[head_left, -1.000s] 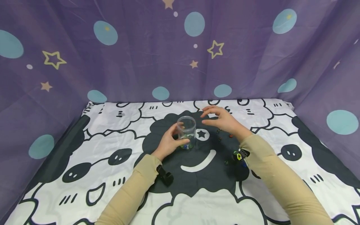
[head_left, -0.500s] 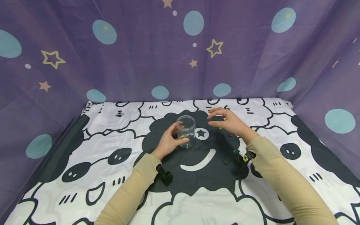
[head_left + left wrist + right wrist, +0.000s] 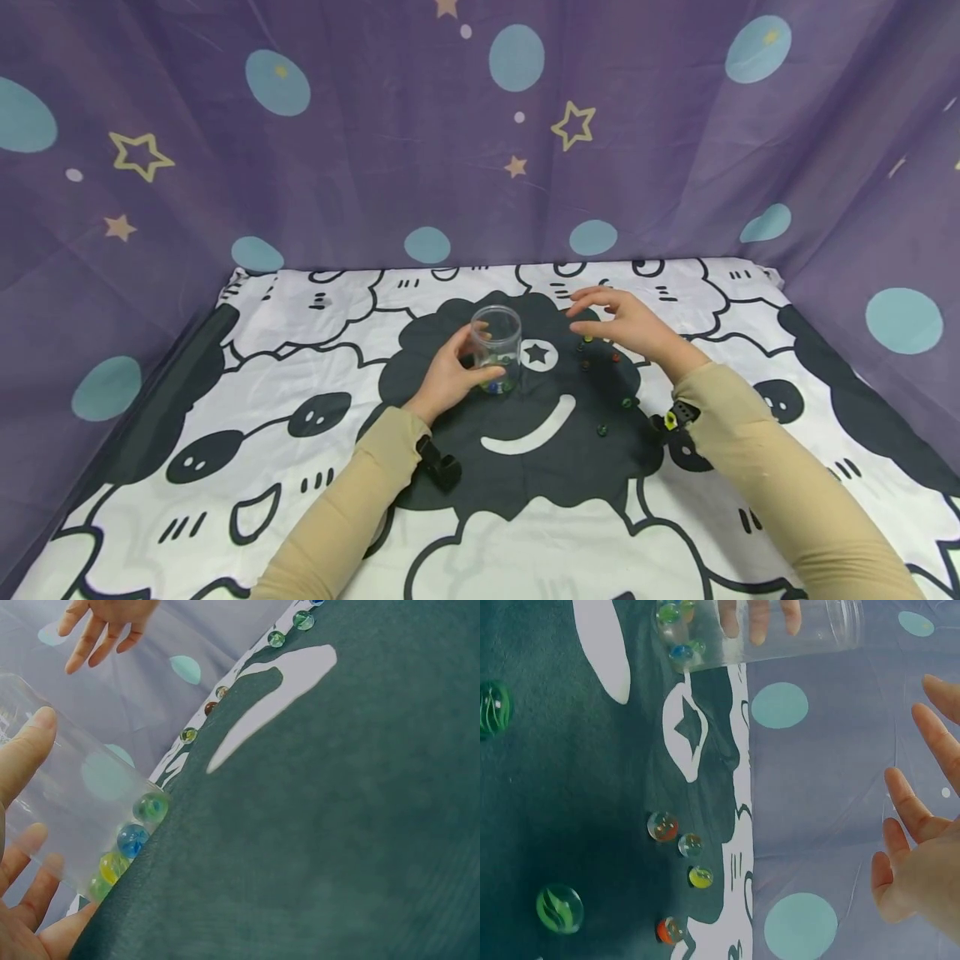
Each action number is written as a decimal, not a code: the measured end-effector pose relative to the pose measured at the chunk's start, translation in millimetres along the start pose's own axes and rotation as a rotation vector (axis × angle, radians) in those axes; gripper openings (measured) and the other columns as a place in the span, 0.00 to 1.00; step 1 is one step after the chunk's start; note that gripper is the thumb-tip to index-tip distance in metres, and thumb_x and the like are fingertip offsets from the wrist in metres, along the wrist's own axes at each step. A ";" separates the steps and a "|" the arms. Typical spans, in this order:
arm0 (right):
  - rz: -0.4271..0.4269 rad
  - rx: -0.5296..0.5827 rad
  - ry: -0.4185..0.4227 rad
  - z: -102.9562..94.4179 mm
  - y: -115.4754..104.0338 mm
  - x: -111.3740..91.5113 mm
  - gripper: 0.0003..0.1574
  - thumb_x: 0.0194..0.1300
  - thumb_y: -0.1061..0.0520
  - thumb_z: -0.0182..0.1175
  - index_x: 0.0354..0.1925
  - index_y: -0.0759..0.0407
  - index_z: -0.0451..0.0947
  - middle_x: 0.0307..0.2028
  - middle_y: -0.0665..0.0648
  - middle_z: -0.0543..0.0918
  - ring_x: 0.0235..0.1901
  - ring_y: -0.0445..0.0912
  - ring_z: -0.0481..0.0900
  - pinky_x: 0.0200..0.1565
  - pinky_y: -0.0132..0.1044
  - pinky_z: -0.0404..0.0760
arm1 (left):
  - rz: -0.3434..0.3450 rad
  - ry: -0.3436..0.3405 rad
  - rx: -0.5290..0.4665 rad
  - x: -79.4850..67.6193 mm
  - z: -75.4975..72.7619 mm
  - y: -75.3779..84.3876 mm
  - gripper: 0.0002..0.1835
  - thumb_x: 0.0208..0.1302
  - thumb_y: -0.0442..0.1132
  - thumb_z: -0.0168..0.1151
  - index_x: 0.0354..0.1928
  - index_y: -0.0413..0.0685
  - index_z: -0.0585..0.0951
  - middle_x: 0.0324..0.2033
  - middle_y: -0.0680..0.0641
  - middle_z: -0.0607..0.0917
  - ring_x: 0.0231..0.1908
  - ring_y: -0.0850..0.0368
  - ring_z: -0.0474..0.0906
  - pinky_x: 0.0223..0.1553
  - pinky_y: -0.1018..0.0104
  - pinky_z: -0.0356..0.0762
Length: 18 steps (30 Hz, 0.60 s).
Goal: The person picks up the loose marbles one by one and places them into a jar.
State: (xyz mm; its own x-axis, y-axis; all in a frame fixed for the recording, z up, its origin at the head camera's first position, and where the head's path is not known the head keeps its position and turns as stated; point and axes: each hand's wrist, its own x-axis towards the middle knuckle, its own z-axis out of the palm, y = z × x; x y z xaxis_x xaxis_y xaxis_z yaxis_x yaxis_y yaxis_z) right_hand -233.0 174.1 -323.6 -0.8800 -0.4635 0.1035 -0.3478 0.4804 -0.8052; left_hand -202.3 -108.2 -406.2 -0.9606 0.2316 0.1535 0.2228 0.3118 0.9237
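A clear plastic jar [image 3: 498, 333] stands upright on the dark patch of the cloth, its top uncovered. My left hand [image 3: 452, 375] grips it from the left, thumb in front and fingers behind. Several glass marbles [image 3: 133, 840], green, blue and yellow, lie at the jar's bottom. To the right of the jar, my right hand [image 3: 618, 321] hovers above the cloth with fingers spread and nothing between them. Below it lie loose marbles, among them a red-orange marble [image 3: 616, 357], a yellow marble [image 3: 700, 877] and a green marble [image 3: 559, 909].
A white cloth [image 3: 292, 542] with black cartoon drawings covers the table. Purple curtain [image 3: 360, 150] with stars and blue dots hangs behind and at both sides. Another green marble [image 3: 602, 430] lies nearer the front. Each wrist wears a strapped camera.
My right hand has moved right, away from the jar, uncovering more of the loose marbles. The left hand and the jar have stayed in place.
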 end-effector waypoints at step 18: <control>0.027 -0.040 -0.011 -18.5 1.5 -11.5 0.16 0.62 0.56 0.63 0.47 0.62 0.80 0.62 0.63 0.70 0.67 0.57 0.61 0.64 0.63 0.57 | 0.028 -0.010 0.025 3.5 0.7 -5.2 0.38 0.55 0.38 0.71 0.66 0.45 0.65 0.56 0.43 0.74 0.57 0.45 0.72 0.56 0.53 0.75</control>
State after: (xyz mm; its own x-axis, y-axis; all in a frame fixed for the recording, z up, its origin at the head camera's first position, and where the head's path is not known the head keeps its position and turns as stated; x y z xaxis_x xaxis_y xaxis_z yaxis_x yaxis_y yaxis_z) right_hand -229.4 194.0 -315.2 -0.8859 -0.4578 0.0752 -0.3366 0.5226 -0.7833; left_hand -206.7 -108.4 -410.7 -0.9523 0.2495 0.1757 0.2539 0.3283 0.9098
